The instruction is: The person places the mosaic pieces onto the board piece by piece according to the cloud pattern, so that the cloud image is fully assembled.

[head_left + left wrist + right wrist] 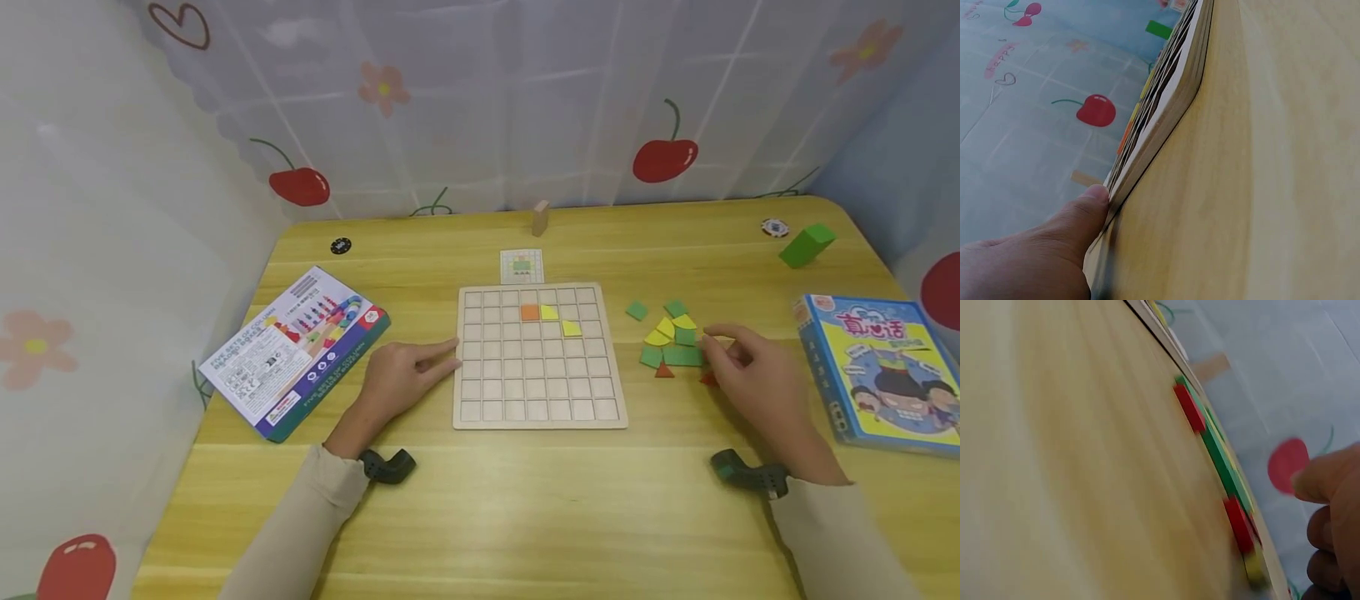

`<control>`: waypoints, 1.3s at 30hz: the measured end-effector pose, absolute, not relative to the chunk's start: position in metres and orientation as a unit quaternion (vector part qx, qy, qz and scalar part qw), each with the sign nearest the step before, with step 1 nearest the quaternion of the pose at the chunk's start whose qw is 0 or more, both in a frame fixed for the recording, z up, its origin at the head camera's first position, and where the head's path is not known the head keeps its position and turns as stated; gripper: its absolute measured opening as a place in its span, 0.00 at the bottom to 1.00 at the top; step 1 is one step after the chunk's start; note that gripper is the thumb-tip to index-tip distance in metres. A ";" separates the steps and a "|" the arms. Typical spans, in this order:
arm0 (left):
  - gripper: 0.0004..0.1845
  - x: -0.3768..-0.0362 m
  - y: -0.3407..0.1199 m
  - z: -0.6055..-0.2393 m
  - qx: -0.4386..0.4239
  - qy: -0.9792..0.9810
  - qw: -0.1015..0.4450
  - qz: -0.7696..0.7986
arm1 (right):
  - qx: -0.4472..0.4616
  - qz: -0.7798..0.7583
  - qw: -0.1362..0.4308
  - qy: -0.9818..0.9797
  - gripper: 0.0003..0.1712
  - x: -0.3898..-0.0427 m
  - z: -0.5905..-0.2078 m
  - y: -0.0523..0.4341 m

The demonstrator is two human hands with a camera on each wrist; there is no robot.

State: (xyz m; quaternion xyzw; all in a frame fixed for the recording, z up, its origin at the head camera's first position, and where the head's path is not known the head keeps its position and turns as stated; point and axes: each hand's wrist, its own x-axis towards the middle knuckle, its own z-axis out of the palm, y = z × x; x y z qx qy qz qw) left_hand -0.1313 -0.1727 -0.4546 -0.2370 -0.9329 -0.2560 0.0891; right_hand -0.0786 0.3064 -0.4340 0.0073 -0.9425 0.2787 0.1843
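Observation:
In the head view, the left hand (401, 379) touches the left edge of a wooden grid board (495, 414) with thumb and fingertip. Its thumb (1085, 206) also rests against the board's side in the left wrist view. An orange square (530, 312) and two yellow quarter-round tiles (572, 328) lie in the grid. The right hand (757, 379) is bent beside a pile of tiles: green pieces (682, 357), yellow pieces (658, 337) and red triangles (664, 370). I see nothing between its fingers; part of one red triangle is hidden by it.
A small pattern card (521, 267) lies behind the board, with a wooden block (540, 218) farther back. A boxed bead set (296, 354) is at left, a yellow-blue game box (885, 367) at right. A green block (807, 246) and two chips (341, 246) are near the back.

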 end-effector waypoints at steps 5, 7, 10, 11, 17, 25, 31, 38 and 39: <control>0.21 -0.131 -0.171 -0.453 -0.233 -0.935 0.086 -0.254 | -0.008 0.272 0.135 -0.953 0.15 -0.054 -0.432 0.332; 0.21 -0.131 -0.171 -0.453 -0.230 -0.936 0.083 -0.252 | -0.006 0.270 0.107 -0.957 0.15 -0.047 -0.430 0.340; 0.21 -0.131 -0.171 -0.454 -0.227 -0.938 0.081 -0.250 | 0.002 0.260 0.057 -0.964 0.17 -0.041 -0.426 0.345; 0.21 -0.131 -0.171 -0.454 -0.226 -0.938 0.080 -0.250 | 0.005 0.253 0.040 -0.967 0.18 -0.040 -0.425 0.346; 0.21 -0.131 -0.172 -0.454 -0.227 -0.937 0.084 -0.250 | 0.031 0.234 0.019 -0.972 0.24 -0.041 -0.426 0.344; 0.21 -0.131 -0.171 -0.454 -0.227 -0.937 0.082 -0.254 | 0.037 0.236 0.030 -0.971 0.20 -0.040 -0.431 0.349; 0.21 -0.130 -0.172 -0.454 -0.226 -0.937 0.082 -0.253 | 0.023 0.245 0.031 -0.969 0.21 -0.039 -0.433 0.351; 0.20 -0.131 -0.171 -0.454 -0.232 -0.935 0.088 -0.254 | -0.006 0.228 0.036 -0.973 0.26 -0.041 -0.433 0.346; 0.20 -0.131 -0.171 -0.455 -0.232 -0.935 0.089 -0.253 | -0.008 0.223 0.040 -0.974 0.26 -0.041 -0.433 0.345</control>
